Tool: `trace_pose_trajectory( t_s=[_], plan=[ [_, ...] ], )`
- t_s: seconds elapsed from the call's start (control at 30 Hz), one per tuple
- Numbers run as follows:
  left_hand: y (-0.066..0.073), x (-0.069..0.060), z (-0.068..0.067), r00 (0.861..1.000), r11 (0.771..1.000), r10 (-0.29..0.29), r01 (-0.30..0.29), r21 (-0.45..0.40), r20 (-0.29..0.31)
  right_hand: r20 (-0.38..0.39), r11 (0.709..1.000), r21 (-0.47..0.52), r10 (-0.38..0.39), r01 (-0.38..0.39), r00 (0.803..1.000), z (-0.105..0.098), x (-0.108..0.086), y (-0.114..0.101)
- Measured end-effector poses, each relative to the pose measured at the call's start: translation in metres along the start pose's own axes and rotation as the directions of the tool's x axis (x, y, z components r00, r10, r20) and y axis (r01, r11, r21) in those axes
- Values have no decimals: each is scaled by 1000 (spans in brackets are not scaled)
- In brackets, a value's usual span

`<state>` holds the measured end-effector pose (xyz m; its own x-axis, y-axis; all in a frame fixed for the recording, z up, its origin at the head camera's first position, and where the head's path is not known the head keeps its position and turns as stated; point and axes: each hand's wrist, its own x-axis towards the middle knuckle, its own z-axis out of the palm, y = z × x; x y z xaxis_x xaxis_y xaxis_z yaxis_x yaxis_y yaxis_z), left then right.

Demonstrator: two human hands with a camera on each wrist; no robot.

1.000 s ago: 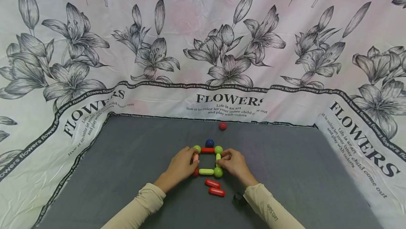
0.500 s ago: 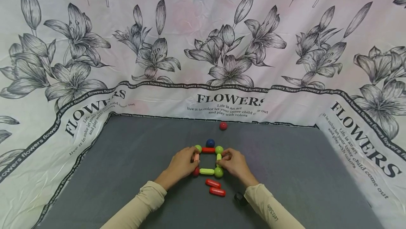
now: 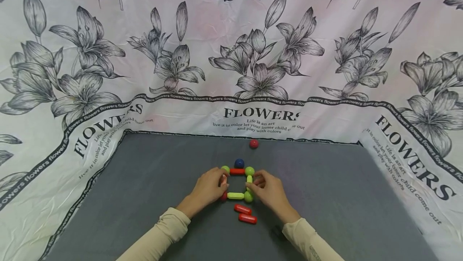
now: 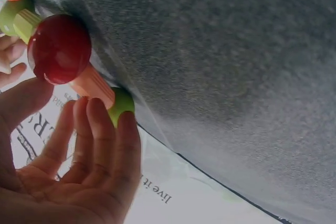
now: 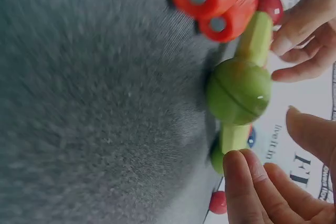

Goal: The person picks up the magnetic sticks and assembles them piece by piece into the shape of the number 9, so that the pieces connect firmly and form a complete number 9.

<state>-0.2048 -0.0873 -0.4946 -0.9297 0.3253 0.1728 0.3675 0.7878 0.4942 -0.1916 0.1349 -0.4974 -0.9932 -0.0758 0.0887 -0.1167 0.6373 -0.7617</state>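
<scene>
A square of magnetic rods and balls lies on the dark grey tabletop in the head view. Its left side is a pink rod (image 4: 93,85) between a red ball (image 4: 60,49) and a green ball (image 3: 225,169). My left hand (image 3: 209,184) rests against that side, fingertips at the rod and thumb by the red ball. The right side is a yellow-green rod (image 3: 249,179) between two green balls. My right hand (image 3: 268,188) has its fingertips at this rod; in the right wrist view the thumb stands apart from the near green ball (image 5: 239,92). A red rod (image 3: 237,171) forms the far side, a yellow-green rod (image 3: 236,195) the near side.
Just beyond the square sits a blue ball (image 3: 239,163); a loose red ball (image 3: 254,143) lies near the back edge. Two red rods (image 3: 245,214) lie in front of the square. A dark object (image 3: 277,233) is partly behind my right sleeve. Flower-printed cloth (image 3: 260,120) surrounds the table.
My right hand has shifted slightly, its fingers now looser at the yellow-green rod and its wrist nearer to me and rightward. The left hand and the square hold almost still.
</scene>
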Motion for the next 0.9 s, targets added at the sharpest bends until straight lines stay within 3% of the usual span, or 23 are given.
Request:
trace_pose_trajectory(
  t_s=[0.23,0.33,0.5,0.9],
  plan=[
    [8,1,2,995,995,96,-96,-20,34,-2,1000,-16,5,-5,1000,-12,-26,-5],
    [10,0,3,994,995,100,-100,-16,42,30,1000,-12,6,-6,1000,-13,-37,-5],
    [12,-1,3,994,995,96,-96,-10,57,84,998,1,-60,60,995,-8,-50,-2],
    [15,-2,3,991,996,89,-88,-12,96,175,989,81,-139,126,975,6,-59,0]
  ],
)
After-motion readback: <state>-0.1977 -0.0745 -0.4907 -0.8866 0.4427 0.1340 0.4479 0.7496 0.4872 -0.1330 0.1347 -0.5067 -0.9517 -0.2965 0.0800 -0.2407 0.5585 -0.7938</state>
